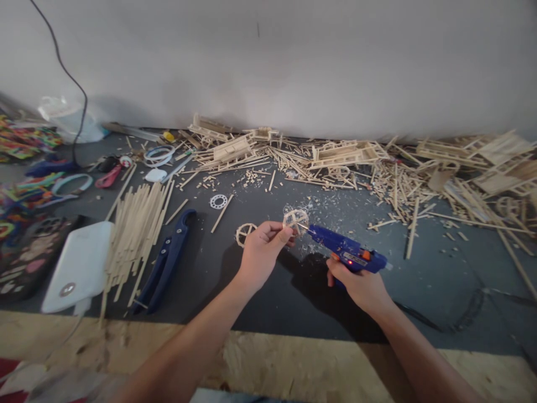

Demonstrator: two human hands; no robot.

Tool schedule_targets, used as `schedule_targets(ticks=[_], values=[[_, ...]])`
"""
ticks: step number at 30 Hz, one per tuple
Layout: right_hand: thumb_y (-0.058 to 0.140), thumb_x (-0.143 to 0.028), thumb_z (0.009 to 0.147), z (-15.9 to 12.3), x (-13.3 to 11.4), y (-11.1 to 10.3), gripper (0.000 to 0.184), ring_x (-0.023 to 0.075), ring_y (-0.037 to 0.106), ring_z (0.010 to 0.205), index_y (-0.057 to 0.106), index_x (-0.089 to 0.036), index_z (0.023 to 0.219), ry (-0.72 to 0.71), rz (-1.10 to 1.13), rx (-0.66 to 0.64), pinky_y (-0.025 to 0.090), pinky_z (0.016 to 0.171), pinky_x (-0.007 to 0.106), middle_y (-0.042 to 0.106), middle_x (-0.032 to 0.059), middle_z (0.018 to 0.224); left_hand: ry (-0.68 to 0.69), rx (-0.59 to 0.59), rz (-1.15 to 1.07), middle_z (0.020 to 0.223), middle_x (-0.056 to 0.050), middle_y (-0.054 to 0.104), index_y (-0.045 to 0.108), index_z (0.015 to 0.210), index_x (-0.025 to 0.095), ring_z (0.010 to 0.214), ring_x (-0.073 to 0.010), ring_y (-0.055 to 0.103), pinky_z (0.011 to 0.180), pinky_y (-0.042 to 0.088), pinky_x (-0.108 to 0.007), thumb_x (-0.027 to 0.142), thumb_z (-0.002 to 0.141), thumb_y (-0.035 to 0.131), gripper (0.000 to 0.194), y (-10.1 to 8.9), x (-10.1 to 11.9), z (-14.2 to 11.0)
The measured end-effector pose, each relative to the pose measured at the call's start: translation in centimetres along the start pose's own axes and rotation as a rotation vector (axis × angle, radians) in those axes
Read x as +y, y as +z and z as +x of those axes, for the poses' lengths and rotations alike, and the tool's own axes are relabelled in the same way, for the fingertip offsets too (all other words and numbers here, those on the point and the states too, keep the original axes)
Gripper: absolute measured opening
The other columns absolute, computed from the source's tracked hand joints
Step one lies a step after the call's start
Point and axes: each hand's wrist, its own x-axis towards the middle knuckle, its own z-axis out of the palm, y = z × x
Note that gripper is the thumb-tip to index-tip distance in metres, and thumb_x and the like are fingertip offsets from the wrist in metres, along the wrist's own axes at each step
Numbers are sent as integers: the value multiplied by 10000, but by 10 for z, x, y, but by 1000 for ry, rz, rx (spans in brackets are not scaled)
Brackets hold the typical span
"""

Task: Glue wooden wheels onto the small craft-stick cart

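My left hand (pixel 265 252) pinches a small spoked wooden wheel (pixel 298 216) between thumb and fingers, raised above the dark mat. My right hand (pixel 358 284) is wrapped round the handle of a blue glue gun (pixel 340 246) with an orange switch and a small red light. The glue gun's nozzle points left and reaches the held wheel; whether it touches cannot be made out. Just left of my left hand lies a second wooden wheel (pixel 243 234), partly hidden by the hand. A white ring with holes (pixel 218 201) lies farther back on the mat.
Blue-handled cutters (pixel 168 257) lie left, beside a pile of thin wooden sticks (pixel 136 229), a white power bank (pixel 81 266) and a phone (pixel 36 252). Wooden frames (pixel 235 148), offcuts and sticks line the wall. The glue gun's cord (pixel 419 316) runs right.
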Motion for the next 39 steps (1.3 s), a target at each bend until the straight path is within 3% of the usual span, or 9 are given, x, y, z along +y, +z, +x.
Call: schedule_targets(ticks=[11, 18, 21, 25, 28, 34, 39], values=[[557, -260, 715, 7, 3, -6, 163, 138, 536, 466, 515, -204, 568, 16, -15, -48, 425, 574, 260, 533, -46, 418, 14, 19, -15, 771, -28, 677, 628, 806, 144, 640, -100, 612, 666, 502, -244, 336, 754, 634, 199, -4, 0, 3], [628, -322, 721, 21, 5, -27, 218, 97, 463, 348, 512, -180, 603, 208, 310, -192, 363, 394, 235, 475, -66, 448, 29, 135, -162, 756, -28, 651, 610, 782, 127, 630, -89, 599, 669, 507, -245, 315, 742, 645, 195, -10, 0, 13], [647, -337, 728, 24, 4, -37, 204, 102, 498, 403, 597, -149, 665, 271, 367, -235, 363, 352, 211, 576, -10, 524, 45, 144, -191, 766, -31, 646, 606, 782, 123, 619, -82, 591, 663, 504, -243, 311, 734, 649, 199, -13, 0, 16], [654, -292, 738, 28, 4, -54, 151, 143, 640, 646, 668, -159, 807, 340, 402, -188, 508, 504, 199, 709, 71, 789, 35, 119, -209, 770, -37, 643, 606, 771, 121, 639, -87, 593, 676, 501, -246, 304, 721, 658, 196, -18, 3, 19], [643, -238, 746, 30, 5, -68, 125, 154, 670, 738, 682, -174, 847, 364, 396, -146, 550, 646, 211, 722, 68, 825, 40, 96, -236, 778, -38, 643, 609, 769, 121, 648, -84, 591, 691, 500, -243, 298, 714, 664, 194, -21, 6, 19], [674, -151, 696, 28, 1, -68, 117, 136, 666, 640, 683, -164, 811, 395, 402, -46, 552, 564, 177, 720, 54, 729, 51, 41, -228, 784, -42, 641, 610, 790, 119, 676, -96, 598, 660, 495, -237, 318, 705, 671, 225, -23, 10, 17], [640, -108, 637, 24, 2, -51, 109, 166, 650, 542, 654, -153, 735, 415, 457, -35, 569, 516, 248, 690, 55, 624, 155, 175, -79, 779, -41, 641, 615, 762, 141, 658, -96, 573, 570, 445, -213, 359, 700, 654, 230, -36, 15, 25]])
